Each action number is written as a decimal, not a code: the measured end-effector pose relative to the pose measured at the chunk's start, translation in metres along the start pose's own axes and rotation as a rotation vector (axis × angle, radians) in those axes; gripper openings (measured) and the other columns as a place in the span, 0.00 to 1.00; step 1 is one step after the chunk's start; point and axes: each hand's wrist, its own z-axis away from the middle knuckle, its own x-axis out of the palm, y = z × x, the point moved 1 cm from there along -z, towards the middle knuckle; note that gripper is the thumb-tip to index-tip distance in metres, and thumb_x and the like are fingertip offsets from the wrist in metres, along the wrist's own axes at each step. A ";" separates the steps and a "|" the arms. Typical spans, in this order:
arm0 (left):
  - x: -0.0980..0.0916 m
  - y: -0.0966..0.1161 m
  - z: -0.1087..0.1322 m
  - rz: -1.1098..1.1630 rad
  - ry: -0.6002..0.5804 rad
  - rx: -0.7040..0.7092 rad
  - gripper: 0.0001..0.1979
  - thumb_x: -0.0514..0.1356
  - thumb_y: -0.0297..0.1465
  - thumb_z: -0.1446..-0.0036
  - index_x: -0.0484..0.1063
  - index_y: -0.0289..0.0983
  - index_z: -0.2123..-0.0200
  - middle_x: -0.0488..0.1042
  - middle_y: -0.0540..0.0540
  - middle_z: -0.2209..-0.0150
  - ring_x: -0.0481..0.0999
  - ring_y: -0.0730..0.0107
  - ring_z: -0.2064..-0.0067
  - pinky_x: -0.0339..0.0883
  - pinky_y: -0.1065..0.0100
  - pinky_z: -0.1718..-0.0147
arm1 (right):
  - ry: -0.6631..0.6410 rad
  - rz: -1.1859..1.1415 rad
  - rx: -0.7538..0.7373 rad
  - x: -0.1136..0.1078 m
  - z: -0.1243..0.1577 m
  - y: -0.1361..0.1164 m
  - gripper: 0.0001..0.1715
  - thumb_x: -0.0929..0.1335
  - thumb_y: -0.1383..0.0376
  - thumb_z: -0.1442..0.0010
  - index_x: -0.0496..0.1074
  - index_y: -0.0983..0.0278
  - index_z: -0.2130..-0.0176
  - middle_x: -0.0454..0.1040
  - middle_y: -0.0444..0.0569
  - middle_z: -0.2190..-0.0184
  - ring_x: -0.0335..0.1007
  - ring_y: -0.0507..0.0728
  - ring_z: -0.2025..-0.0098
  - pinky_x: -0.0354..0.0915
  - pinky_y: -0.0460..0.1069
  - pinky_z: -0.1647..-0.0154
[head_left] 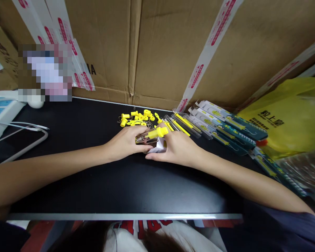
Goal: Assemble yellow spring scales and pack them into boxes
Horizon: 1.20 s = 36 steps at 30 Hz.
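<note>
Well, standing by, I see the black tabletop [126, 189] end at a pale front edge [120, 216] near the person's body, while its back runs up to a cardboard wall [170, 52]. Between the forearms and that front edge there is broad room to move. Left, a white power strip [1, 117] takes the corner; right, printed boxes [225, 122] and a yellow bag [291, 108] crowd the side.

Near the middle of the tabletop, both hands meet around one small bundle. The left hand [127, 141] has its grip curled around a clear tube [141, 139] with a yellow piece [157, 132] at its end; the right hand [182, 148] grips a white box [161, 145] just beneath. Whether the tube sits partly inside the box, I cannot tell. Just beyond the fingers lie loose yellow parts [140, 117] and more clear tubes [186, 123].
</note>
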 end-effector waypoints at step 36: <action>0.001 0.000 0.002 -0.086 0.080 0.097 0.21 0.65 0.44 0.48 0.70 0.35 0.58 0.75 0.43 0.57 0.74 0.61 0.55 0.66 0.64 0.57 | 0.055 -0.335 -0.158 0.003 -0.008 0.018 0.32 0.72 0.50 0.47 0.61 0.63 0.51 0.74 0.53 0.58 0.73 0.60 0.60 0.65 0.51 0.63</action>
